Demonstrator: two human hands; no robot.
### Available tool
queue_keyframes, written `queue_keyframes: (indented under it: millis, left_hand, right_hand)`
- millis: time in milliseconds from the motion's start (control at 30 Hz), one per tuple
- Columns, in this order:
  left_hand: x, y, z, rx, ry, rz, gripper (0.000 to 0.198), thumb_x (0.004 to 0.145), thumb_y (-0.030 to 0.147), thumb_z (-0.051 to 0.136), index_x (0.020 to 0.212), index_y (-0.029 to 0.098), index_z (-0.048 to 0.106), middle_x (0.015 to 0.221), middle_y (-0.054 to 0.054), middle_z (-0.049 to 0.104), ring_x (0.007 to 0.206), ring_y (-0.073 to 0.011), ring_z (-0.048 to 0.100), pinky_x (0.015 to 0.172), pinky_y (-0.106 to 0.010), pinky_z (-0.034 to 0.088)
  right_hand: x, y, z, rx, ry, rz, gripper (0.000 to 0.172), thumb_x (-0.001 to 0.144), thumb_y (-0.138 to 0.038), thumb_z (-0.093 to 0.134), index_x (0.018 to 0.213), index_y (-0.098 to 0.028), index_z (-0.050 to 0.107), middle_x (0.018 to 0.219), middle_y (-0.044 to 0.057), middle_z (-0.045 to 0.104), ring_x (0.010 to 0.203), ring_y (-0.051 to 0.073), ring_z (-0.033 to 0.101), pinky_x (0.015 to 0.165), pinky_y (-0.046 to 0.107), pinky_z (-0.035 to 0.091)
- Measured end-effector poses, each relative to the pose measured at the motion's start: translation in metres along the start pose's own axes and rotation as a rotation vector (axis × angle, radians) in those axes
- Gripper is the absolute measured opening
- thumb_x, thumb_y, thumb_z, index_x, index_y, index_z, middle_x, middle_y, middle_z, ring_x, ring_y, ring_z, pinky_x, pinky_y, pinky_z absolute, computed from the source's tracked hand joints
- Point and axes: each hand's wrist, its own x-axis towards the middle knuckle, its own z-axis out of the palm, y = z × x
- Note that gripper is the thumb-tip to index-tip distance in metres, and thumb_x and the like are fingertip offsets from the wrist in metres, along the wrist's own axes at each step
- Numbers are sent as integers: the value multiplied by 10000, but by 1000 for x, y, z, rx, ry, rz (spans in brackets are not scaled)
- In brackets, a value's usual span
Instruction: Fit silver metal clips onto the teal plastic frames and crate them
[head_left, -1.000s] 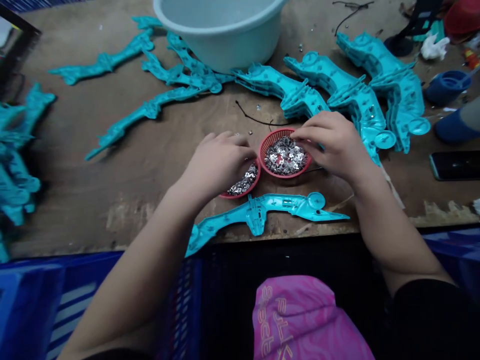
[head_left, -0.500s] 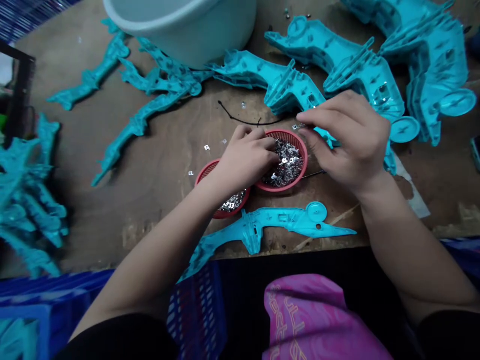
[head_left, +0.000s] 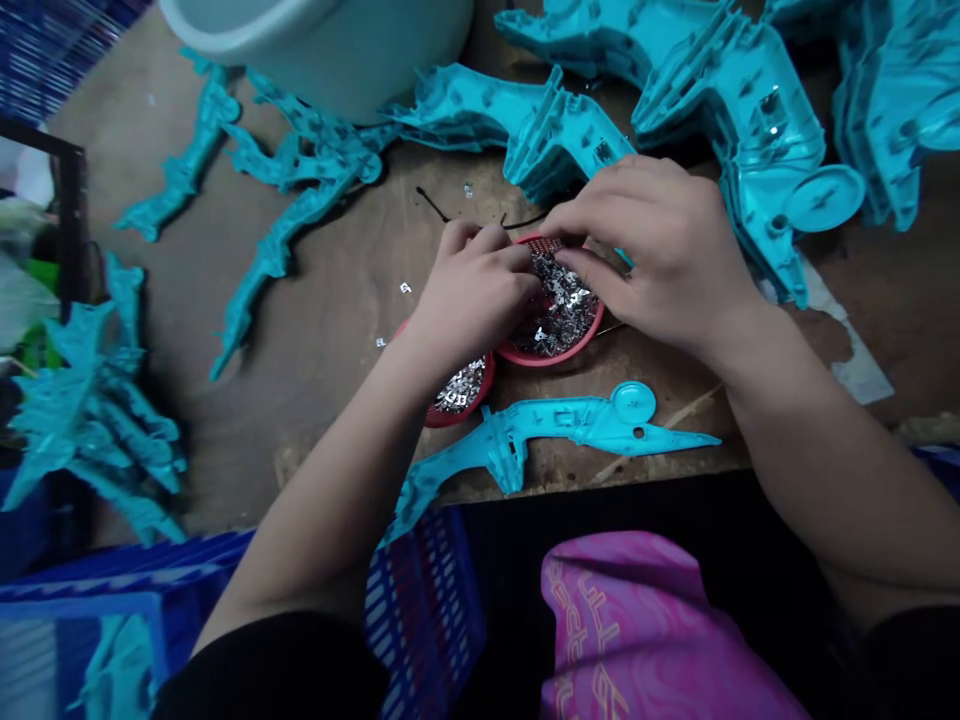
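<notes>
- Head view, left hand (head_left: 484, 285): bent over the red basket (head_left: 551, 357) at frame centre. Fingertips are hidden; whether its grip is apart or together cannot be told.
- Head view, right hand (head_left: 660, 245): thumb and forefinger reach over the same basket. Whether they pinch anything cannot be told.
- Metal clips (head_left: 562, 295): heaped in this basket; more lie in the second basket (head_left: 489, 390), adjoining at its lower left. Separate a single clip before lifting; interlocked clips would probably rise together.
- Teal part (head_left: 574, 420): on the table (head_left: 330, 330), lower centre of frame, untouched by either hand. Avoid dropping clips onto it.
</notes>
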Motion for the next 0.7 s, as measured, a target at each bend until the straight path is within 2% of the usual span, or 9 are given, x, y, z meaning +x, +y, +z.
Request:
queue_keyframes:
  millis: [233,467,567,633,700]
  left_hand:
    - [-3,-5,11,-17,82,-39,207,1013,260,649,884,214,803,915,-76,701,1281,-374,647,1240,-696,366]
    - [5,-3,13,47,13,-18,123,954,226,695,905,218,807,997,-76,748,1346,-386,620,1243,-672,369]
    - [6,7,-3,79,-32,-35,108,959,221,712,904,235,805,999,-74,757,1297,-376,636,1214,-641,398]
    - [-2,19,-25,108,-28,-52,124,991,241,707,913,247,803,1014,-74,763,1244,-362,649,1183,-618,420]
    - [-21,32,-51,151,19,-97,129,1027,276,701,952,267,805,1046,-76,774,1200,-349,651,1149,-597,434]
  right_hand:
    - [-1,1,3,79,-5,11,267,1153,-330,574,1269,-308,814,1181,48,813,1165,273,714,1078,453,561]
    - [-3,1,7,28,12,-44,287,1154,-312,574,1293,-272,821,1154,78,813,1102,284,721,985,450,575]
    - [-4,5,11,73,24,-33,280,1143,-300,593,1296,-272,825,1172,82,812,1139,293,724,1026,452,577]
    - [-5,8,13,134,39,-8,274,1144,-310,599,1305,-289,819,1212,73,810,1189,289,722,1074,446,576]
    - [-5,10,14,201,53,8,273,1152,-332,598,1319,-294,810,1249,69,808,1218,281,723,1096,435,578]
